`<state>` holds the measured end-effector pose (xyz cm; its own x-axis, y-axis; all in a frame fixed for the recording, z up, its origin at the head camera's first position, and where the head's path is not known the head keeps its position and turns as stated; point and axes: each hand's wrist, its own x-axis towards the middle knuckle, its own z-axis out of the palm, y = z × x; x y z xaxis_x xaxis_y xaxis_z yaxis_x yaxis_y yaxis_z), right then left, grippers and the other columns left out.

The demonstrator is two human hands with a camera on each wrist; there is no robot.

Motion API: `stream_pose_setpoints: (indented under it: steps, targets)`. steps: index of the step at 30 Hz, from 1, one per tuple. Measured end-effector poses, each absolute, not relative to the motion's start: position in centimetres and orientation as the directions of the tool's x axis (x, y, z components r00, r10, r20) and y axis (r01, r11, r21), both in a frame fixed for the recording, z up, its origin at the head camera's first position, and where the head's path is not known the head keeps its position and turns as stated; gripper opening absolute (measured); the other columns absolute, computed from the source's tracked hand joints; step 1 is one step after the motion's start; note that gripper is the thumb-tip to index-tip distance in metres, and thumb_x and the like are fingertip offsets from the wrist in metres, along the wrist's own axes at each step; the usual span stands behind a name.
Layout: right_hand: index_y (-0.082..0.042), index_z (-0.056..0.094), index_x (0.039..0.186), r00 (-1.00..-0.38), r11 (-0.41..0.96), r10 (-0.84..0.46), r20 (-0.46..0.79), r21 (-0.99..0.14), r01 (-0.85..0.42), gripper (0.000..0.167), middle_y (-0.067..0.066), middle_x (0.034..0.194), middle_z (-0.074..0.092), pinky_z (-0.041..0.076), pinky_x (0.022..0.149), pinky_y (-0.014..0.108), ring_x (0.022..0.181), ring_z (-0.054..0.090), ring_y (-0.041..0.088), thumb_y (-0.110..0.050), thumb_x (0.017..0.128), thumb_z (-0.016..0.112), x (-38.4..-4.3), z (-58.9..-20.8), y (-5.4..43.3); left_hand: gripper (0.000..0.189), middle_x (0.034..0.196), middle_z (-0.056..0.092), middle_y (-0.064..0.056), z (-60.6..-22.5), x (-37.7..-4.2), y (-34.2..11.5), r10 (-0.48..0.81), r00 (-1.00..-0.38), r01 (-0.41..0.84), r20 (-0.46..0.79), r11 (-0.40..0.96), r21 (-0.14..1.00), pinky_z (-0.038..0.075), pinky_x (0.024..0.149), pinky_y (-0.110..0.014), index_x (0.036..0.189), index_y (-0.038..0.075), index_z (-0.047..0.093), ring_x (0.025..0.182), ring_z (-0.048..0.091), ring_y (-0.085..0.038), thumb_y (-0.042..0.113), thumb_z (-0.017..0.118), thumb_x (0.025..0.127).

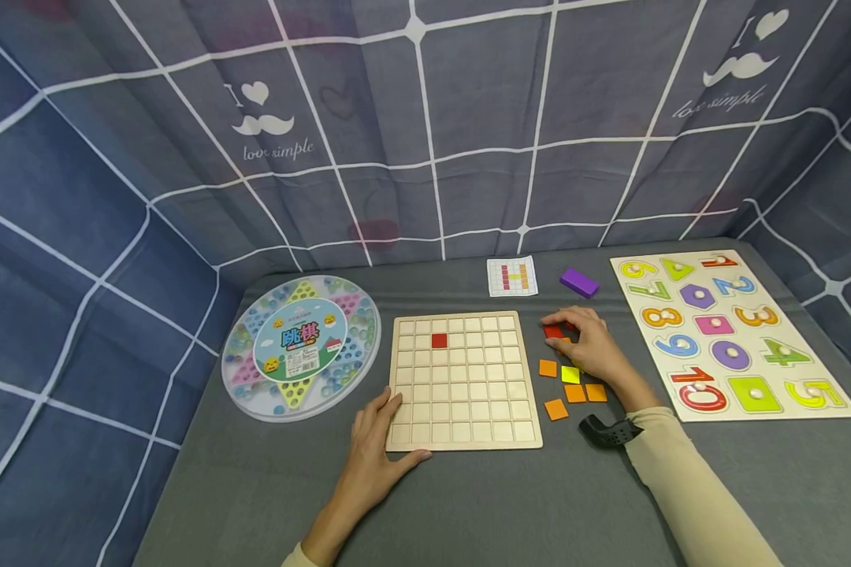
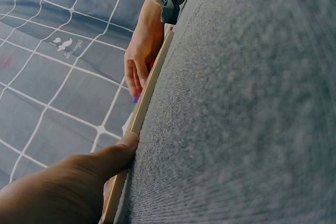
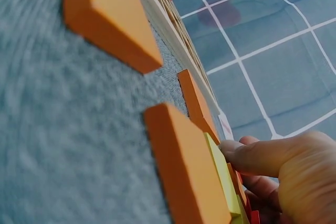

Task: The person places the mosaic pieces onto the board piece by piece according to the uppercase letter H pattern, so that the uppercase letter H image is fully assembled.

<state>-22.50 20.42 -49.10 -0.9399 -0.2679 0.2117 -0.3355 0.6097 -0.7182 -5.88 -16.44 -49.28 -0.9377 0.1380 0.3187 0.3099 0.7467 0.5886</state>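
A wooden grid board (image 1: 466,451) lies flat with one red square tile (image 1: 439,340) in an upper cell. My left hand (image 1: 377,449) rests at its front left corner, fairly straight fingers along the left edge and thumb (image 2: 126,145) against the front edge. To the right of the board, my right hand (image 1: 587,344) pinches another red tile (image 1: 553,331) between thumb and fingertips. More red shows under that hand, partly hidden. Close by lie several orange tiles (image 1: 556,409) and a yellow tile (image 1: 570,374), also seen near the right thumb (image 3: 252,157).
Behind the board are a small pattern card (image 1: 512,276) and a purple block (image 1: 579,283). A round Chinese checkers box (image 1: 230,370) sits on the left, a number puzzle board (image 1: 681,315) on the right. A grid-patterned curtain (image 1: 482,102) surrounds the grey table (image 1: 510,512).
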Motion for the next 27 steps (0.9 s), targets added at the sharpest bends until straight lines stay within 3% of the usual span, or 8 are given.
stream_pose_setpoints:
  steps: [12,27]
  targets:
    - [-0.008,0.07,0.11,-0.939,0.604,-0.238,0.249,-0.719,-0.344,0.025,0.016,0.118,0.065,0.021,0.096,0.054,0.118,0.045,0.035,-0.006,0.085,0.075,-22.24,-49.18,20.16,0.093,0.147,0.045,-0.019,-49.21,-5.76,-16.36,0.14,-0.937,0.31,0.319,0.752,0.582,0.042,0.092,-0.05,0.141,0.006,0.05,0.117,0.045,-0.03,0.037,0.091,0.064]
    - [-0.008,0.067,0.116,-0.949,0.606,-0.2,0.245,-0.73,-0.316,0.032,0.016,0.113,0.068,0.022,0.094,0.052,0.111,0.046,0.034,-0.01,0.085,0.076,-22.47,-49.63,20.22,0.093,0.147,0.045,-0.018,-49.39,-5.74,-16.38,0.135,-0.936,0.309,0.324,0.754,0.579,0.041,0.093,-0.051,0.142,0.007,0.05,0.12,0.045,-0.03,0.04,0.09,0.064]
